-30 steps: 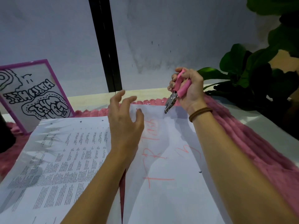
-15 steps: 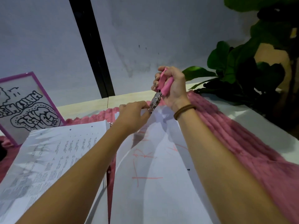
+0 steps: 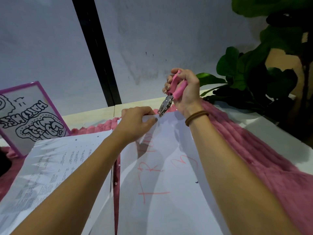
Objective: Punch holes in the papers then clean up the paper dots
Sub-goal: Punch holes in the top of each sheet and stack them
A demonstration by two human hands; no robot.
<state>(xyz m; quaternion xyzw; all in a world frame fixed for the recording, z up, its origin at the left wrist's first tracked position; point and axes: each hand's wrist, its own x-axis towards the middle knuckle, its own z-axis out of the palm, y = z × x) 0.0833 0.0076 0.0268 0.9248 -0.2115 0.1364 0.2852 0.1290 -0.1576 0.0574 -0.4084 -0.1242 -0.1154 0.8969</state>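
Observation:
My right hand (image 3: 185, 92) grips a pink-handled hole punch (image 3: 170, 97), its metal jaws at the far top edge of a white paper with red writing (image 3: 162, 175). My left hand (image 3: 137, 122) pinches that same top edge just left of the jaws and lifts it a little. A second sheet with printed text (image 3: 55, 168) lies to the left, with small punched holes near its top edge. A few paper dots (image 3: 115, 183) lie in the gap between the two sheets.
A pink fluffy cloth (image 3: 254, 150) covers the table under the papers. A purple-framed sign (image 3: 28, 119) leans at the back left. A large green plant (image 3: 257, 68) stands at the back right, near a white surface (image 3: 279, 133).
My left hand went from hovering open over the paper to pinching its top edge. The punch's jaws came down to that edge. The view shifted slightly.

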